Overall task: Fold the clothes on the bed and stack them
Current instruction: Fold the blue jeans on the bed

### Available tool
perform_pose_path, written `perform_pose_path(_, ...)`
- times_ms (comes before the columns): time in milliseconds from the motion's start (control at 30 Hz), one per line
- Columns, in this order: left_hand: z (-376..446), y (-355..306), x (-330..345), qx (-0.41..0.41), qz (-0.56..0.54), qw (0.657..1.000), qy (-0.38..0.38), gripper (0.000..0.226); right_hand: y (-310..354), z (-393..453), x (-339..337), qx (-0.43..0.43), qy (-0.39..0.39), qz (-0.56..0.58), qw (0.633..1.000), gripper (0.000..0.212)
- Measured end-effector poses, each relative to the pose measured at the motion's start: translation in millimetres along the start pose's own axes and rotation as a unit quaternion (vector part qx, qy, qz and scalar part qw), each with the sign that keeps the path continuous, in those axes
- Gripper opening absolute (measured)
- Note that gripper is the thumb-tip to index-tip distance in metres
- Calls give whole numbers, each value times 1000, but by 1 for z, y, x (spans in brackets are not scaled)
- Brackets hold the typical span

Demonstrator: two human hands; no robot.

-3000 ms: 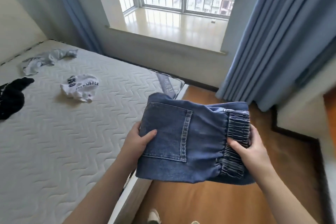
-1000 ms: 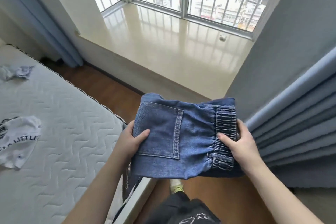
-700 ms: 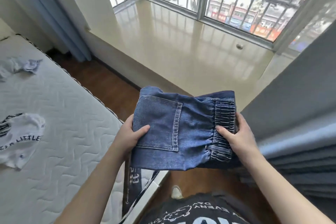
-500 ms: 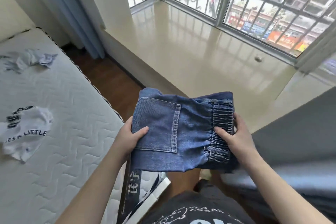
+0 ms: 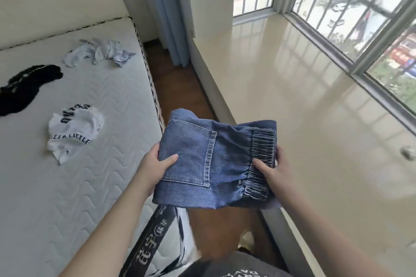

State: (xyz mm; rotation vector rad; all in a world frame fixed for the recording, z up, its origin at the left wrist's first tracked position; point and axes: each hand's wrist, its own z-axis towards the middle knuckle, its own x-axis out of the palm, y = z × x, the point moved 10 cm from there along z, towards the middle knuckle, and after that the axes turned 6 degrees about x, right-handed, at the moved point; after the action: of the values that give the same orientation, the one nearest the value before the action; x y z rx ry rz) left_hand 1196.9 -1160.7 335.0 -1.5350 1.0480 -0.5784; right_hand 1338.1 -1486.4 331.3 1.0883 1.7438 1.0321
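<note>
A folded pair of blue jeans (image 5: pixel 209 159) hangs in the air over the gap between the bed and the window ledge. My left hand (image 5: pixel 155 168) grips its left edge, thumb on the back pocket. My right hand (image 5: pixel 275 174) grips the elastic waistband on the right side. On the white mattress (image 5: pixel 74 198) lie a crumpled white shirt with black lettering (image 5: pixel 73 129), a black garment (image 5: pixel 24 87) at the far left, and a pale blue-white garment (image 5: pixel 101 52) near the head of the bed.
A wide glossy beige window ledge (image 5: pixel 292 78) runs along the right under barred windows. A strip of brown wooden floor (image 5: pixel 177 87) separates it from the bed. A blue curtain (image 5: pixel 164 11) hangs in the corner. My foot shows below.
The view has swung to the right and toward the window ledge, while both hands keep the same hold on the folded jeans. The black garment has come back into sight.
</note>
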Motion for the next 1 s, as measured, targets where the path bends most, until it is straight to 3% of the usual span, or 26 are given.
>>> perform_pose_path(500, 55, 24, -107, -27, -73, 984, -161, 34, 60, 129, 150, -16, 183, -41, 982, 47)
perform_pose_path(633, 86, 36, -150, -32, -108, 976, -187, 38, 72, 162, 210, -6, 225, -73, 972, 58)
perform_pose_path(1000, 160, 62, -246, -73, -138, 969, -194, 34, 102, 224, 342, 20, 265, -122, 956, 51)
